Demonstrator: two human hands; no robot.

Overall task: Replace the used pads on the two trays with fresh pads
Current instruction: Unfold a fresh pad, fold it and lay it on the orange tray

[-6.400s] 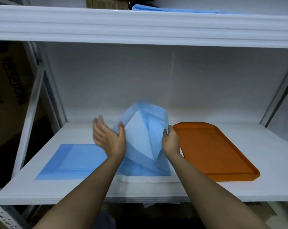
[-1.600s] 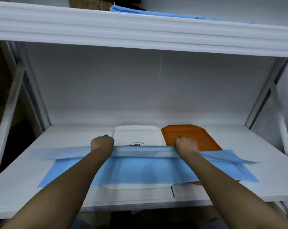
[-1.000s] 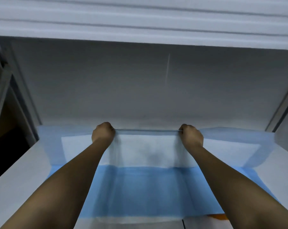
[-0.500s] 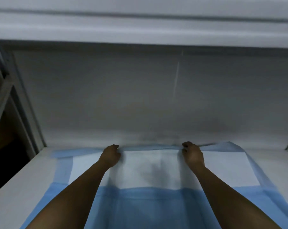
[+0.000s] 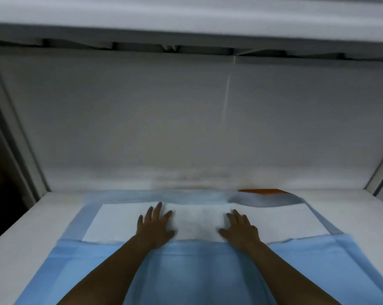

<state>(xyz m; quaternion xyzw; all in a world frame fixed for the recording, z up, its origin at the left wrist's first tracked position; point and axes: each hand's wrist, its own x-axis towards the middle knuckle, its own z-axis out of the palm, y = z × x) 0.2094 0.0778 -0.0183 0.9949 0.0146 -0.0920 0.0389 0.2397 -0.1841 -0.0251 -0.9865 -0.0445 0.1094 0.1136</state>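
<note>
A large blue pad (image 5: 199, 274) with a white absorbent panel (image 5: 199, 221) lies spread flat across the shelf, covering both trays. My left hand (image 5: 155, 225) and my right hand (image 5: 239, 227) lie flat on the white panel with fingers spread, pressing it down. Only the far edge of the orange tray (image 5: 261, 191) shows past the pad's back right corner. The white tray is hidden under the pad.
The white shelf board (image 5: 16, 234) runs out to both sides of the pad. The grey back wall (image 5: 186, 128) stands just behind it, and the upper shelf (image 5: 186, 14) hangs low overhead. Metal uprights (image 5: 19, 150) frame the left and right ends.
Both hands have let go of the pad's far edge and now lie flat with fingers spread on the white panel. The unfolded pad has settled onto the shelf.
</note>
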